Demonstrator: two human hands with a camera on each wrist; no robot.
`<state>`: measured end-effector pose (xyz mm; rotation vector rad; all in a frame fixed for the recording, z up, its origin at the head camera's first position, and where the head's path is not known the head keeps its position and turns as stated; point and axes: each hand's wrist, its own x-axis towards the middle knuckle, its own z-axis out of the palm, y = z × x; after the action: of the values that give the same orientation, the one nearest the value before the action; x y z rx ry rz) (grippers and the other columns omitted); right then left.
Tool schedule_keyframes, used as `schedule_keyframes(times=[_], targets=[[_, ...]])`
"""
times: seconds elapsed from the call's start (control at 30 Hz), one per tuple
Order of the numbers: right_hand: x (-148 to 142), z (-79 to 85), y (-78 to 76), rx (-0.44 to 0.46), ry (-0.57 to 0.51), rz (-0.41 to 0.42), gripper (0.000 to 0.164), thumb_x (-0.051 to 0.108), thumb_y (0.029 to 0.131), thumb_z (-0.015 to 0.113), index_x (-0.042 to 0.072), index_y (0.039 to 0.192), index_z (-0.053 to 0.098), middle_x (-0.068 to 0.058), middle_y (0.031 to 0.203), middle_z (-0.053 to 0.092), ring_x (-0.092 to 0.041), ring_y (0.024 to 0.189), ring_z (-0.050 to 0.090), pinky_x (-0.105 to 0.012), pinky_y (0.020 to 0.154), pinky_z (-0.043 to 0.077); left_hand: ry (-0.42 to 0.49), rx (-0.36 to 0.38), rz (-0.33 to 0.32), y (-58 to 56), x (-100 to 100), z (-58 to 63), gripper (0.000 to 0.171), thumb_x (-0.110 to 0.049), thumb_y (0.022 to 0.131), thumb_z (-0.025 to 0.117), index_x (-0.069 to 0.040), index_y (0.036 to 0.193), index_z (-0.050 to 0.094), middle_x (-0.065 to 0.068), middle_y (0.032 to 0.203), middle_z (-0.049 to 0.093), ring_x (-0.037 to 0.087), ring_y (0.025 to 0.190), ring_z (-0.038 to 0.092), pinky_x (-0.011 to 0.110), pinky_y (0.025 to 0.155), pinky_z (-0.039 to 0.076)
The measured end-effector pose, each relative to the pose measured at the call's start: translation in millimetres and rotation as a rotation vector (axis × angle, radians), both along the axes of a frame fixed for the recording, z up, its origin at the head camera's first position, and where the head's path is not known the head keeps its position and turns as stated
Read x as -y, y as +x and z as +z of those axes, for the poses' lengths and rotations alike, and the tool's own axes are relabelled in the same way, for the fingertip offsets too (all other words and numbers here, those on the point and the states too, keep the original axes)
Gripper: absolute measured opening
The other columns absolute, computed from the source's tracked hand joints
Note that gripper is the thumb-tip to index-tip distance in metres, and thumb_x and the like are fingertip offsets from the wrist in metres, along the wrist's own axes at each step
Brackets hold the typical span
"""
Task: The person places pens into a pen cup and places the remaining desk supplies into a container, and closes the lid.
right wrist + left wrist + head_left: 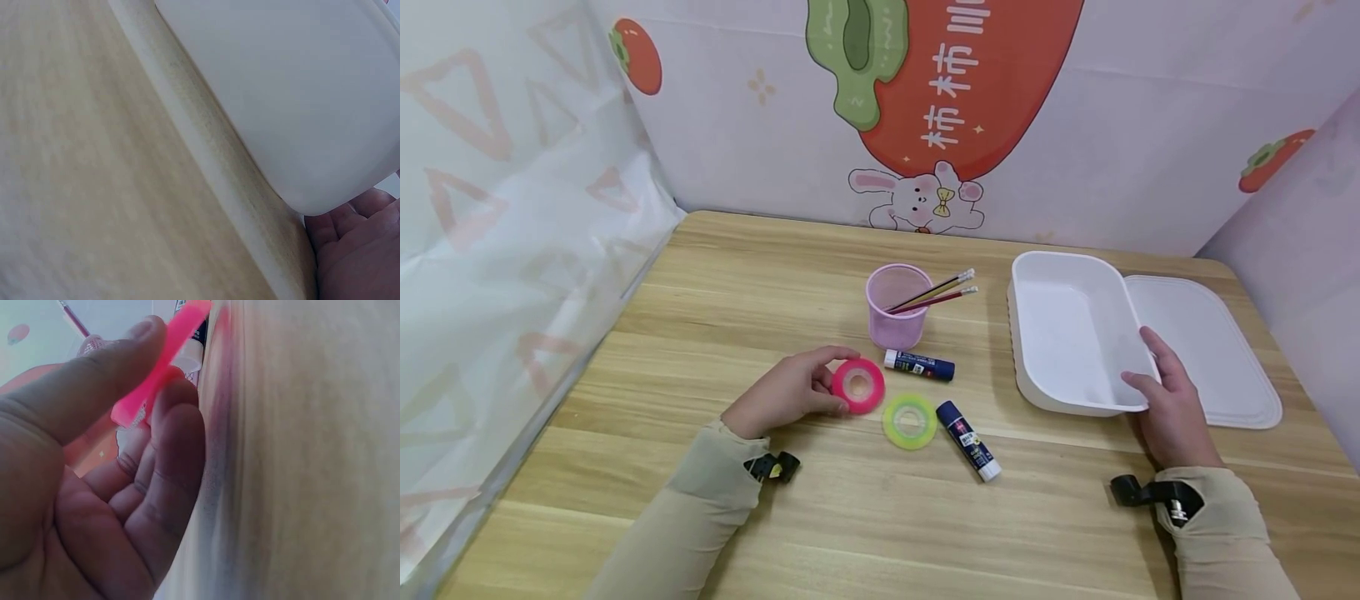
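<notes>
My left hand [786, 392] pinches a pink roll of tape [875, 395] between thumb and fingers. In the left wrist view the tape roll [165, 362] appears edge-on, tilted beside the table surface. A yellow-green tape roll [891, 423] lies flat on the table just right of it. At the right, my right hand [1176, 412] grips the near right corner of a white plastic box [1063, 325], thumb over the rim and fingers outside. The box holds nothing I can see. Its outer wall [294, 106] fills much of the right wrist view.
Two glue sticks lie nearby, one [925, 367] below the pink cup [895, 332], the other [968, 442] right of the yellow-green roll. Several pencils [934, 292] lean in the cup. A white lid [1225, 358] lies right of the box. A printed cloth [737, 150] hangs behind the table.
</notes>
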<state>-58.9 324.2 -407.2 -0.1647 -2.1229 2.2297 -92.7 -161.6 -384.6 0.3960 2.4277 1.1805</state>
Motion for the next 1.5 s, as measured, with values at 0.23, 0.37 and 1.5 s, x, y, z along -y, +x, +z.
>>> schedule_keyframes(times=[0.23, 0.37, 1.5], targets=[[1, 1.2, -0.2, 0.002, -0.001, -0.006, 0.069, 0.002, 0.104, 0.046, 0.025, 0.162, 0.018, 0.002, 0.169, 0.002, -0.015, 0.152, 0.010, -0.012, 0.105, 0.037, 0.053, 0.018, 0.002, 2.7, -1, 2.6, 0.065, -0.013, 0.083, 0.083, -0.022, 0.141, 0.055, -0.001, 0.089, 0.069, 0.016, 0.084, 0.064, 0.033, 0.077, 0.054], [1, 1.6, -0.5, 0.009, 0.001, -0.005, 0.069, 0.003, 0.104, 0.046, 0.025, 0.162, 0.017, 0.002, 0.169, 0.001, -0.016, 0.153, 0.010, -0.012, 0.105, 0.037, 0.112, 0.031, 0.013, 4.2, -2, 3.2, 0.065, -0.011, 0.084, 0.083, -0.023, 0.141, 0.055, 0.000, 0.089, 0.070, 0.018, 0.083, 0.065, 0.034, 0.077, 0.054], [0, 2.8, 1.4, 0.019, 0.005, -0.009, 0.061, 0.012, 0.107, 0.044, 0.026, 0.162, 0.021, 0.008, 0.169, -0.001, -0.016, 0.153, 0.002, -0.020, 0.115, 0.025, 0.402, 0.047, -0.034, 10.4, -61, 12.7, 0.067, 0.000, 0.086, 0.077, -0.015, 0.146, 0.052, 0.009, 0.093, 0.069, 0.020, 0.083, 0.066, 0.035, 0.077, 0.061]])
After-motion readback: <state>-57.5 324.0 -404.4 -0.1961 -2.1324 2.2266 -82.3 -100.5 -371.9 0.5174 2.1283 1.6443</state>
